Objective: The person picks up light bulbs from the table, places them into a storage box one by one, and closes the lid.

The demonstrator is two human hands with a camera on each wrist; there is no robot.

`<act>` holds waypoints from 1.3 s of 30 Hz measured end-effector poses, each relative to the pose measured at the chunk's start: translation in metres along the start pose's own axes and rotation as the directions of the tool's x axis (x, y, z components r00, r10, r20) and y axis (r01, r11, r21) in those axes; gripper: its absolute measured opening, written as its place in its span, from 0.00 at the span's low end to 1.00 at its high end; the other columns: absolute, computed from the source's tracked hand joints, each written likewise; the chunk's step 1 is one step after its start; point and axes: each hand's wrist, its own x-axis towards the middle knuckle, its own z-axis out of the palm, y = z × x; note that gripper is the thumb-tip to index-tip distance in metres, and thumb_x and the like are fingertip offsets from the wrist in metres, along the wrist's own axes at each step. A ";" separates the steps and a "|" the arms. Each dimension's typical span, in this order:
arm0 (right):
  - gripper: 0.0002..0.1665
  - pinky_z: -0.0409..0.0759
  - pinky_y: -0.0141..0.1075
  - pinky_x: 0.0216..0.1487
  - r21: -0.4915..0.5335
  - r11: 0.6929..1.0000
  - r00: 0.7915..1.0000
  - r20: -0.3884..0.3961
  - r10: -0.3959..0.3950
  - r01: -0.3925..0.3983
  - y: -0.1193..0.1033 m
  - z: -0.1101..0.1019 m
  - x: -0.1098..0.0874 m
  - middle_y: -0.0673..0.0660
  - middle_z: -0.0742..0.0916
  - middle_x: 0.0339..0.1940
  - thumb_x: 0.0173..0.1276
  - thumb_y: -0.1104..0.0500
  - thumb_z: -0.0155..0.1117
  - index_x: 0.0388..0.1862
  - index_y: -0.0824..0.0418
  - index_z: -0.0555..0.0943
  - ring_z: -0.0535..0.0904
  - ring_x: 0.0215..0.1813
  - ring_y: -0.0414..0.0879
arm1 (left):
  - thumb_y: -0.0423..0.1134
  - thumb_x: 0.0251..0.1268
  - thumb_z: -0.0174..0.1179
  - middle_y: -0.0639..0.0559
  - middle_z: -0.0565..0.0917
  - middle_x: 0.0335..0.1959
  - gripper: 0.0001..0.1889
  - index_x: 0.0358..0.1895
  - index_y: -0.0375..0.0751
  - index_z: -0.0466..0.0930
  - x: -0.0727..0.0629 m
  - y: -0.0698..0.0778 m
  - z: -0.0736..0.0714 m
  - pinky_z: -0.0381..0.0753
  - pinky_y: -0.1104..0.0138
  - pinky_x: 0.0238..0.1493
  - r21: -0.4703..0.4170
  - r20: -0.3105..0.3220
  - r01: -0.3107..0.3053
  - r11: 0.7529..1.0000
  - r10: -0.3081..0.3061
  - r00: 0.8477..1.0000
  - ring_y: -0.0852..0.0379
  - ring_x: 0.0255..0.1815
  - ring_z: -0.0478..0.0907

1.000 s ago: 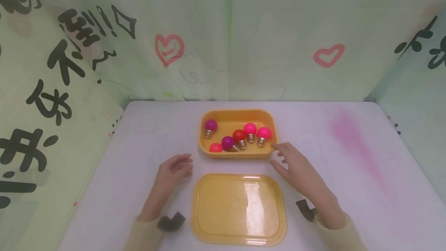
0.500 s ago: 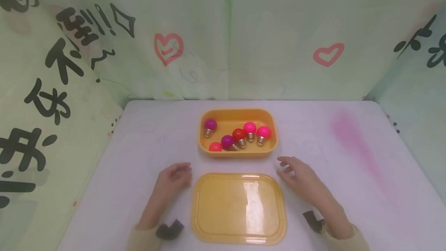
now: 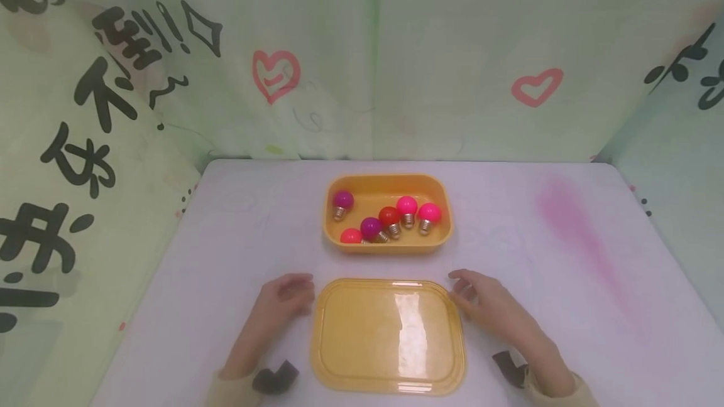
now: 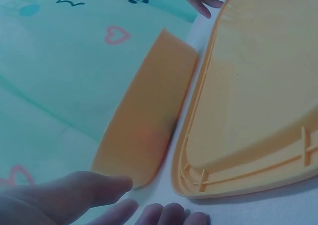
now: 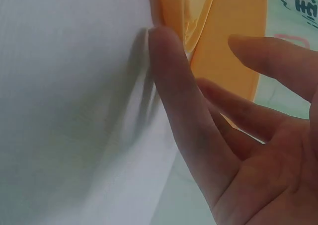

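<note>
A yellow lid (image 3: 362,338) lies flat on the table in front of a yellow box (image 3: 390,249). Small light bulbs sit in the box: purple bulbs (image 3: 343,200), a red bulb (image 3: 389,216) and pink bulbs (image 3: 406,206), all with silver screw bases. Beside the lid's far left corner is my left hand (image 3: 281,300), fingers loosely bent and holding nothing; a gap to the lid (image 4: 258,76) shows in the left wrist view. At the far right corner my right hand (image 3: 489,303) has its thumb at the lid's edge; whether it touches is unclear.
The white table (image 3: 226,231) carries a pink smear (image 3: 577,231) on its right side. Pale green curtains (image 3: 452,49) with drawn hearts and black writing enclose the back and sides. Dark straps (image 3: 276,378) hang at both wrists.
My right hand has left the box's near right corner and come back toward the lid's far right corner. My left hand has drawn slightly nearer the person. The bulbs stay put.
</note>
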 end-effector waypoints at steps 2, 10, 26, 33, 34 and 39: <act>0.22 0.81 0.37 0.38 0.005 1.000 1.000 0.011 0.005 -0.005 -0.001 0.001 -0.001 0.54 0.86 0.40 0.69 0.58 0.64 0.59 0.67 0.77 0.80 0.35 0.39 | 0.42 0.62 0.67 0.47 0.87 0.45 0.22 0.58 0.39 0.79 -0.001 0.000 0.000 0.86 0.61 0.43 -0.002 0.010 0.009 1.000 -0.009 1.000 0.55 0.41 0.84; 0.22 0.81 0.34 0.35 0.026 1.000 1.000 0.014 -0.015 0.014 -0.002 0.003 -0.003 0.53 0.85 0.39 0.66 0.60 0.66 0.57 0.68 0.78 0.81 0.38 0.42 | 0.42 0.62 0.67 0.46 0.86 0.47 0.22 0.58 0.38 0.79 -0.005 0.001 0.001 0.87 0.61 0.42 0.025 0.038 0.040 0.999 -0.041 0.998 0.55 0.43 0.84; 0.22 0.81 0.37 0.37 -0.003 1.000 1.000 -0.019 -0.021 0.021 0.000 0.006 0.001 0.52 0.85 0.37 0.55 0.69 0.70 0.51 0.67 0.80 0.81 0.38 0.43 | 0.37 0.55 0.71 0.47 0.87 0.48 0.21 0.54 0.39 0.82 -0.005 0.001 0.003 0.84 0.55 0.53 0.084 0.054 -0.018 0.996 0.014 0.998 0.50 0.51 0.84; 0.21 0.80 0.37 0.38 0.010 1.000 0.999 -0.050 -0.006 0.006 0.003 0.006 0.002 0.53 0.85 0.37 0.56 0.68 0.70 0.51 0.66 0.81 0.81 0.38 0.43 | 0.33 0.53 0.70 0.47 0.87 0.47 0.22 0.55 0.38 0.81 -0.005 0.003 0.004 0.83 0.54 0.54 0.097 0.057 -0.033 0.995 0.028 0.998 0.49 0.51 0.84; 0.21 0.80 0.37 0.38 0.016 1.000 0.998 -0.057 -0.008 0.009 0.003 0.006 0.002 0.53 0.85 0.37 0.57 0.68 0.70 0.51 0.66 0.81 0.81 0.38 0.44 | 0.33 0.53 0.70 0.47 0.87 0.47 0.22 0.55 0.38 0.81 -0.004 0.004 0.005 0.83 0.55 0.53 0.101 0.056 -0.029 0.994 0.024 0.998 0.49 0.50 0.84; 0.21 0.80 0.34 0.37 0.043 0.999 0.996 -0.087 -0.018 0.022 0.003 0.004 0.003 0.53 0.86 0.38 0.58 0.67 0.71 0.51 0.66 0.81 0.82 0.38 0.44 | 0.32 0.54 0.69 0.47 0.88 0.46 0.21 0.54 0.38 0.82 -0.003 0.006 0.006 0.84 0.55 0.51 0.112 0.030 -0.016 0.994 0.013 0.999 0.49 0.49 0.85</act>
